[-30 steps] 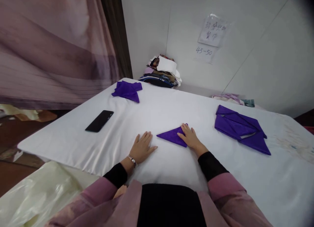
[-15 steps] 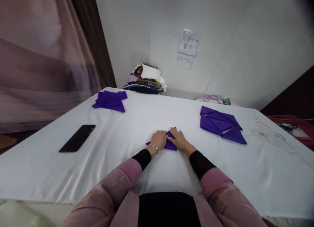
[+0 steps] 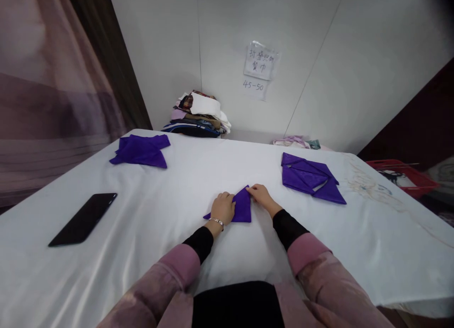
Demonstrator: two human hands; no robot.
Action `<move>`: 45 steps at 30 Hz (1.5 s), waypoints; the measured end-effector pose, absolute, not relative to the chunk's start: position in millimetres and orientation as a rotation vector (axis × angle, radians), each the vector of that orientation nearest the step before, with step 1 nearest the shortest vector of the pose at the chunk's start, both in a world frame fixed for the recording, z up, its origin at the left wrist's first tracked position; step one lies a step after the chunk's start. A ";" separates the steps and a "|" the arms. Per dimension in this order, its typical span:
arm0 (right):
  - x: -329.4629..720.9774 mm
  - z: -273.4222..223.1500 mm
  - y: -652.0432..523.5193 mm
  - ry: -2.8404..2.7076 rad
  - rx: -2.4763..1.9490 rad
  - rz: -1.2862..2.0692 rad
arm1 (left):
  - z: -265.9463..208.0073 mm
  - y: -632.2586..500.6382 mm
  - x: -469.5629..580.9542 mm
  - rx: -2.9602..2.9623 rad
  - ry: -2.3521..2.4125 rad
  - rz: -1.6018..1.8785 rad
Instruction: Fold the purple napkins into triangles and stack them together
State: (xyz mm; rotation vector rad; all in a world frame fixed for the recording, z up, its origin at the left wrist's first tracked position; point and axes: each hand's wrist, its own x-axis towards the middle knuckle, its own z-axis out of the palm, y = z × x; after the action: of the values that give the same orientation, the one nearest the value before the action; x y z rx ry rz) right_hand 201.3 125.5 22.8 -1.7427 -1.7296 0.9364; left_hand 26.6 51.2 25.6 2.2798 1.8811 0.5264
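Observation:
A folded purple napkin lies on the white cloth in front of me, its upper corner pointing away. My left hand, with a bracelet at the wrist, rests palm down over the napkin's left part, fingers laid along it. That hand covers some of the folds. At the upper right corner, my right hand pinches the napkin's edge between thumb and fingers. Farther right lies another folded purple napkin. More purple cloth lies in a loose pile at the far left.
The table wears a white cloth. A black phone-like slab lies on the left. Behind the far edge are a stack of folded clothes and some pastel cloth. A red basket stands beyond the right edge.
My right hand has slid off the napkin's middle to its upper right corner and now pinches it, uncovering more cloth. My left hand stays on the napkin. The view has shifted a little.

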 end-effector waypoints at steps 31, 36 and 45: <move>189.8 51.4 152.8 -2.015 -1.876 1.256 | 10.5 60.9 46.0 2.539 1.474 0.337; 186.5 54.9 156.9 -2.122 -1.905 1.204 | 9.3 61.1 46.4 2.536 1.474 0.316; 186.8 47.1 162.0 -2.137 -1.911 1.041 | 9.4 62.5 47.1 2.531 1.477 0.293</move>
State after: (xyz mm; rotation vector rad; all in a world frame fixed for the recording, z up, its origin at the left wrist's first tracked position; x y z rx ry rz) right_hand 186.8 162.0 47.1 -1.9111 -2.1369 1.0406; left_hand 47.1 62.5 9.4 2.5310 1.4771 0.2925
